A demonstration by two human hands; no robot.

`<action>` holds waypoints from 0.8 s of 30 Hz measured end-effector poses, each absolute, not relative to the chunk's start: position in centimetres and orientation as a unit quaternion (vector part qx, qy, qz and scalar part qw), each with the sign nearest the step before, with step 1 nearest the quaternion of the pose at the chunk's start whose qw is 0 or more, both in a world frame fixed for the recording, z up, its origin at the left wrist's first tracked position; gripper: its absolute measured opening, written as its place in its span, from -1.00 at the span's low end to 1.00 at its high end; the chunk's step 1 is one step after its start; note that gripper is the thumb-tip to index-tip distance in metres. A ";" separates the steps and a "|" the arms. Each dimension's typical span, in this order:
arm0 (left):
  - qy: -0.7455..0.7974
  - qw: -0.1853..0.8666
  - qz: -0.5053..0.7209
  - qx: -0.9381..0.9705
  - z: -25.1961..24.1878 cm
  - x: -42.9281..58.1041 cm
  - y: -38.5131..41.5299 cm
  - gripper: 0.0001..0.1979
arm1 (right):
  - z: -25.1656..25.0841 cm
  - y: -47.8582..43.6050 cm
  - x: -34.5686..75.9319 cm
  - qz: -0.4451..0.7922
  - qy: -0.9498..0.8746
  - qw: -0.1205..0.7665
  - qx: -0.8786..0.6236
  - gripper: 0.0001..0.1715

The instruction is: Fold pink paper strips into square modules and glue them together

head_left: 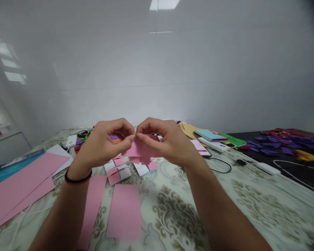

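Note:
Both of my hands are raised over the patterned tablecloth (178, 209) and pinch one small folded pink paper piece (140, 150) between them. My left hand (104, 143), with a black band on its wrist, grips the paper's left edge with thumb and fingers closed. My right hand (167, 141) grips the right side the same way. Below the hands lie folded pink-and-white paper units (117, 170) and two cut pink paper strips (124, 211).
Large pink sheets (18, 188) and a blue sheet lie at the left. A phone (200, 147), cables, a white power bank (71, 140) and coloured paper pads (211, 136) sit behind. Purple and red folded pieces (277, 144) cover a dark surface at right.

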State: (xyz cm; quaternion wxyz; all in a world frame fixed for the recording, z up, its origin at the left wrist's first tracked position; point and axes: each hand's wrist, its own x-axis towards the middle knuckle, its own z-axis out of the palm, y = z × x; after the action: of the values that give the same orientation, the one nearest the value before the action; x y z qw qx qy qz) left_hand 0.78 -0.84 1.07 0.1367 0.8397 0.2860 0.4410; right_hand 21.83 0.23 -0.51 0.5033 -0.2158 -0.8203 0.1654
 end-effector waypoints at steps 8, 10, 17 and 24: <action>0.247 0.161 0.468 0.833 0.9 0.4 -0.6 -0.89 | -0.6 0.0 21.6 0.186 -0.785 0.562 -0.182 -0.91; 0.244 0.161 0.466 0.835 1.0 -0.2 -0.5 -0.88 | -0.6 0.3 22.3 0.190 -0.769 0.582 -0.184 -0.90; 0.281 0.190 0.496 0.799 1.4 -0.8 -0.7 -0.88 | -0.5 1.1 23.6 0.203 -0.749 0.595 -0.209 -0.85; 0.335 0.177 0.438 0.815 0.7 1.1 -0.3 -0.79 | -0.4 0.9 22.4 0.206 -0.764 0.567 -0.228 -0.83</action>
State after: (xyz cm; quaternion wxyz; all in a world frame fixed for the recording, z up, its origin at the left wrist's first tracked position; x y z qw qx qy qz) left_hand 1.11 -0.30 0.68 0.1768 0.8152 0.3348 0.4383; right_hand 22.39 0.86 -0.44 0.5668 -0.2280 -0.7645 0.2057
